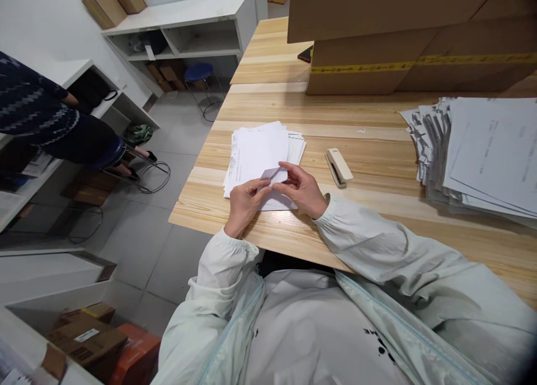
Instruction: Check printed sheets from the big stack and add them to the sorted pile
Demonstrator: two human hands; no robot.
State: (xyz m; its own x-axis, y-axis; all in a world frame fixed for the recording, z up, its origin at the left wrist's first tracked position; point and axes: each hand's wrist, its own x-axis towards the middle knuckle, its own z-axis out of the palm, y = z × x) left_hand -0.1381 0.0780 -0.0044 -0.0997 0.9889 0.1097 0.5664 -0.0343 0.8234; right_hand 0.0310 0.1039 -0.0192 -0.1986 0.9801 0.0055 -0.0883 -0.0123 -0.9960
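Note:
A small folded piece of white paper [280, 175] is held between my two hands, just above a stack of white printed sheets [255, 150]. My left hand [247, 201] pinches its left side between thumb and fingers. My right hand [302, 190] grips the right side, with the index finger along the top edge and the thumb below. The thumbs nearly meet at the paper's lower edge. To the right of the stack, a cream stapler [339, 167] lies on the wooden table [373, 155], apart from both hands.
A tall, uneven pile of papers [490, 155] sits at the table's right. Large cardboard boxes [369, 66] stand at the back, with a dark flat object [306, 54] beside them. At left, a person [46, 111] sits on a stool near white shelves [197, 13]. A blue stool [198, 73] stands beyond the table.

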